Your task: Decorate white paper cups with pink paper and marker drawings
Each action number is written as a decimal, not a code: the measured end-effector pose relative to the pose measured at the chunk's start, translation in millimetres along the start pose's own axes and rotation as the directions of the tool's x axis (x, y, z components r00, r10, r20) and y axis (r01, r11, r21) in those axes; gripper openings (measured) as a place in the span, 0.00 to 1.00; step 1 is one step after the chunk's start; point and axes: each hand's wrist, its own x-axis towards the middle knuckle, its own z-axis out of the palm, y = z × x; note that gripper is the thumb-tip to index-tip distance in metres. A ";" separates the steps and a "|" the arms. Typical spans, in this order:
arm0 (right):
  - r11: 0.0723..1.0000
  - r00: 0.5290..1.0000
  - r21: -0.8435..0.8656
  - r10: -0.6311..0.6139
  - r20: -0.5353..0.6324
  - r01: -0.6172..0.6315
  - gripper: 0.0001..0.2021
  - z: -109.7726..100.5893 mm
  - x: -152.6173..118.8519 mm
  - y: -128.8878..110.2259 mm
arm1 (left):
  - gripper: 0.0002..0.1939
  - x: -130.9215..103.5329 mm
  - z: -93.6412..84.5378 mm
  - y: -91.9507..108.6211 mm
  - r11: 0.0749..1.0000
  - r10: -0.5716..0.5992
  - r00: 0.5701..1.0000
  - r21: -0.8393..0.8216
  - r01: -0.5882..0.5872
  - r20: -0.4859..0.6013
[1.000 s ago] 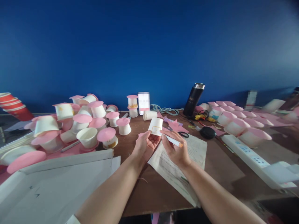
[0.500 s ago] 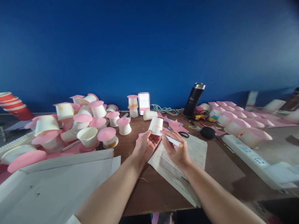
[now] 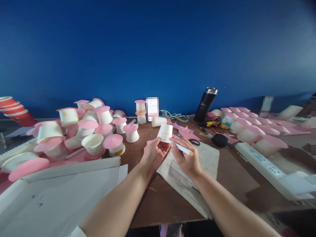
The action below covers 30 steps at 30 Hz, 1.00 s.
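Observation:
A white paper cup [image 3: 165, 131] is held by its lower end in my left hand [image 3: 156, 152], with the fingers curled under it. Orange-yellow lines form a box-like outline on the cup's side. My right hand [image 3: 188, 155] grips a white marker [image 3: 181, 147] with an orange end. The marker's tip points at the cup's lower right edge; whether it touches cannot be made out. Beneath my right hand lies a printed sheet of paper [image 3: 204, 164]. Pink paper scraps [image 3: 185, 132] and black-handled scissors [image 3: 194, 142] lie just behind.
Several paper cups with pink paper discs [image 3: 113, 141] crowd the left, behind a white cardboard box [image 3: 66, 197]. A black flask [image 3: 205, 105] stands at the back. To the right are a white power strip [image 3: 261, 164], a round black object [image 3: 220, 140] and more pink-topped cups [image 3: 270, 143].
The outline on the cup looks slightly further along its right side. Both hands keep nearly the same position, and the view has shifted very slightly.

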 end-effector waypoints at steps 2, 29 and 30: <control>1.000 1.000 -0.007 0.000 0.001 0.000 0.09 -0.1 0.2 -0.4 | 0.04 -0.3 -0.1 0.0 1.000 0.004 1.000 0.002 -0.004 0.008; 1.000 1.000 -0.004 -0.005 0.001 0.005 0.09 -0.3 0.2 -0.7 | 0.05 -0.5 2.2 0.4 1.000 -0.005 1.000 0.006 0.005 -0.017; 1.000 1.000 -0.003 -0.004 0.003 0.004 0.09 -0.5 0.0 -1.0 | 0.06 -1.0 2.7 0.5 1.000 -0.003 1.000 0.009 0.003 -0.015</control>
